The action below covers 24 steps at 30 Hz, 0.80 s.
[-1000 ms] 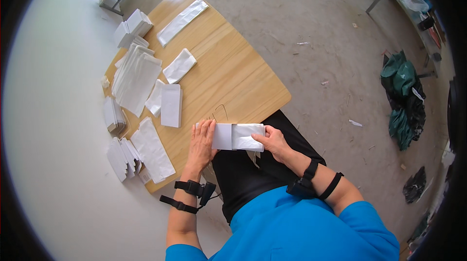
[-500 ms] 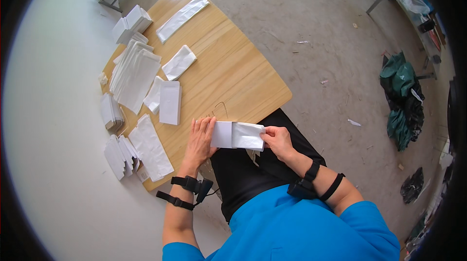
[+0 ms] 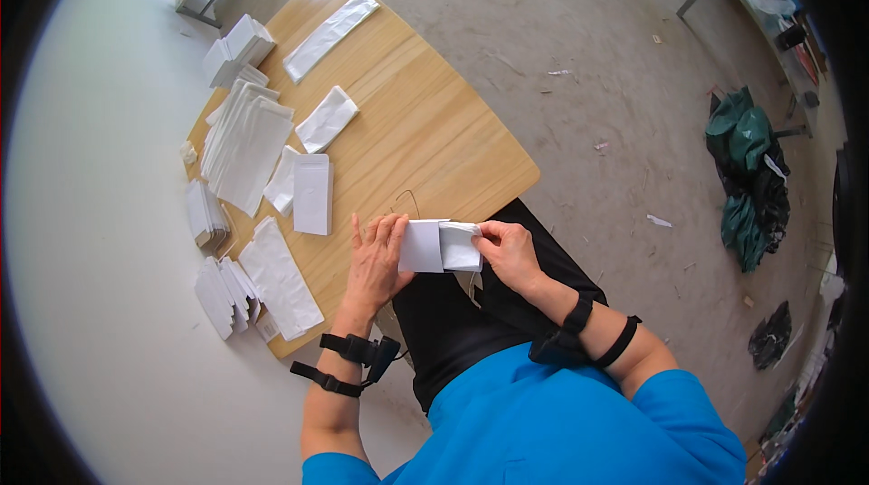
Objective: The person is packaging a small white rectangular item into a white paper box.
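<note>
Head view, looking down from above. I see the left hand (image 3: 376,261) flat, fingers spread, palm down at the near edge of the table (image 3: 425,123), its thumb side touching the left end of a white bag (image 3: 439,245). Right hand (image 3: 509,252) pinches the bag's right end, fingers curled tight on the folded part. The bag sits between both hands, right at the table's near edge, partly over the lap; the left half looks flat, the right half folded or bunched. I can't tell if the left hand grips it or just presses it down.

Black straps (image 3: 348,363) on the left forearm, a black band (image 3: 579,327) on the right wrist. Blue shirt (image 3: 543,422), dark trousers (image 3: 462,313).

On the table, left of the hands: one flat bag (image 3: 313,193) near the middle, overlapping another, and a long one (image 3: 281,277) near the front left corner. Further up, a wide pile (image 3: 246,143), a small crumpled piece (image 3: 328,118), and a long strip (image 3: 330,22) at the far end. A folded stack (image 3: 237,46) sits at the far left edge. Two more stacks hang at the left edge, one (image 3: 205,213) midway and one (image 3: 224,295) near the front corner.

A thin wire loop (image 3: 407,200) lies just above the hands. On the floor (image 3: 588,51), well apart to the right, there's a green bundle (image 3: 747,168).
</note>
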### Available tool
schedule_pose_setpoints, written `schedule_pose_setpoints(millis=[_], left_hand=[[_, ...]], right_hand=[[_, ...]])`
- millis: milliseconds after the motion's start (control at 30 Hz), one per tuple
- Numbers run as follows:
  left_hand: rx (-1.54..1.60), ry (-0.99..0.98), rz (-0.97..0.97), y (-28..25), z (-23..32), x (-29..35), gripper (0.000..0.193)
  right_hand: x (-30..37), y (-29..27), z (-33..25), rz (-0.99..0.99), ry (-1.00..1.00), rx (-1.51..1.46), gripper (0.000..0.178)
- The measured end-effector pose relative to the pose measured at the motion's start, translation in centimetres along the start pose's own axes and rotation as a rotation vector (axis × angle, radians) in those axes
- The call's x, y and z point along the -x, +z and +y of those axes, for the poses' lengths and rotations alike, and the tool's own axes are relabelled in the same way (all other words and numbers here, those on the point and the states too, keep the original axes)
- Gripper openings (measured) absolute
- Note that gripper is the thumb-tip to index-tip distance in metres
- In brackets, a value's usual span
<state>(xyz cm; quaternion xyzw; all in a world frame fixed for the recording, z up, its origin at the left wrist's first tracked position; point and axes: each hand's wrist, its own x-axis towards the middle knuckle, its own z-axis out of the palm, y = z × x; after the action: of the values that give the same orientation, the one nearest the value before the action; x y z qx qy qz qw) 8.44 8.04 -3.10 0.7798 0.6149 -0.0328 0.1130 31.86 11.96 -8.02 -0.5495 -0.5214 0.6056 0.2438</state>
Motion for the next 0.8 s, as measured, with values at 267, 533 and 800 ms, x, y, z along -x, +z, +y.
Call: schedule_pose_setpoints(millis=[267,533,800], left_hand=[[-0.009,-0.002,-0.023,0.0,1.0,0.2,0.09],[-0.019,0.011,-0.041,0.0,1.8,0.4,0.088],[-0.009,-0.019,-0.011,0.5,2.8,0.3,0.09]], right_hand=[[-0.3,0.3,0.6,0.028,-0.044,0.031,0.018],[-1.1,0.1,2.0,-0.002,0.093,-0.028,0.024],[-1.2,0.4,2.0,0.009,0.107,-0.035,0.024]])
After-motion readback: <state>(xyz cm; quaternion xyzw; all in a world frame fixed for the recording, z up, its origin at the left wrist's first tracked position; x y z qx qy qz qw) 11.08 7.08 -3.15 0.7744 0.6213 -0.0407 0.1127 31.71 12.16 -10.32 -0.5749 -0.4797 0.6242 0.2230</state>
